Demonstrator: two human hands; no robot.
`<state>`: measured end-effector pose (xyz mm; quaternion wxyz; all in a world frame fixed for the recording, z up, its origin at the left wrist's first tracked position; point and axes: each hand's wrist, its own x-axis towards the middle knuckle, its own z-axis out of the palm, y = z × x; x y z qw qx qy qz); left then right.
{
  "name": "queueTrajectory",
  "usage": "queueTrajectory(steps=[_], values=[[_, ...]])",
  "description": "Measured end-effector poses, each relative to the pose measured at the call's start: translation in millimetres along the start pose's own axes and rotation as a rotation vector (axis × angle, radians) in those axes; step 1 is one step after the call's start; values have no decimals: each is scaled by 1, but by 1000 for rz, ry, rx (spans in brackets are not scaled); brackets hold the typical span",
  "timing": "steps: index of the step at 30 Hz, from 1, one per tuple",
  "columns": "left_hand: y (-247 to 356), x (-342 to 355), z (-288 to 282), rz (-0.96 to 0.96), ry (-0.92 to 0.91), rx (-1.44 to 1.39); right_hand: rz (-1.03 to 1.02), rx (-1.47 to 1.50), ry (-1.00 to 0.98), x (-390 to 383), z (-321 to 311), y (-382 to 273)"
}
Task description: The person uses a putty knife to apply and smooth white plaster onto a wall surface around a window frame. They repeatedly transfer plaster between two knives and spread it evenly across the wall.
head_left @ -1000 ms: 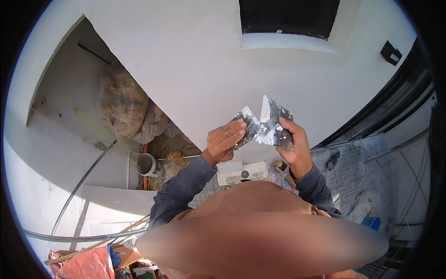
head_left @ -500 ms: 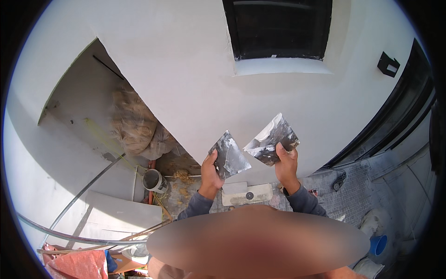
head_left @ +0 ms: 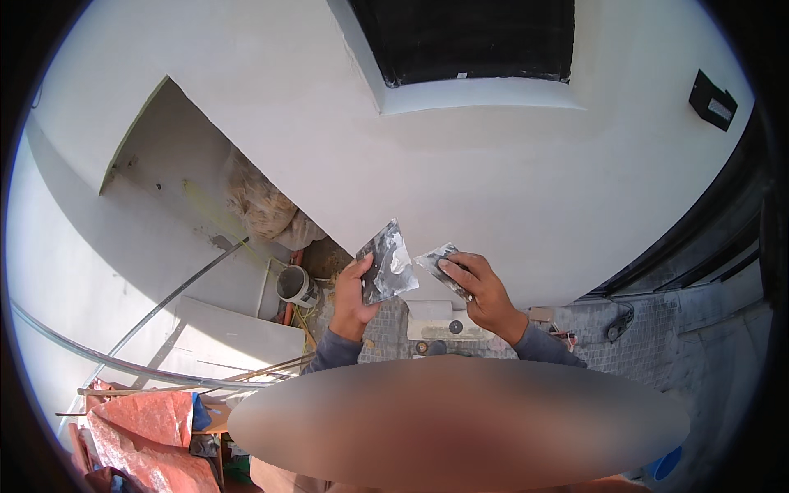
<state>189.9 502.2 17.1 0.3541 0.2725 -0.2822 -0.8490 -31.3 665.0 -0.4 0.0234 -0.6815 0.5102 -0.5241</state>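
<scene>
In my left hand [head_left: 348,306] is a flat, square-edged putty scraper [head_left: 380,275], its dark face carrying a thick smear of white putty. The thumb lies along its near side. My right hand [head_left: 491,297] grips a second flat putty scraper [head_left: 440,261], also streaked with white, its fingers laid over the plate. That second plate is tilted, and one corner points at the left scraper, close to its right edge. Whether the two plates touch I cannot tell. Both are held up in front of a pale wall [head_left: 485,181].
A dark window [head_left: 468,41] sits above, with a black wall lamp [head_left: 712,100] to its right. Down left are a bucket [head_left: 296,286], a bagged heap [head_left: 259,201], long metal rails [head_left: 177,292] and a red sheet [head_left: 152,419]. Paving [head_left: 649,337] lies below.
My right hand has turned over and brought its scraper lower and nearer the left one. A thicker putty patch now shows on the left scraper. The view has shifted.
</scene>
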Motion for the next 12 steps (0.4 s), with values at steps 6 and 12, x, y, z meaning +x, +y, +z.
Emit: queueTrajectory(steps=[6, 12], values=[[25, -32, -6, 57, -34, -195, 96, 374, 90, 19, 32, 10], [30, -55, -23, 303, 167, -76, -90, 512, 584, 189, 2, 7]])
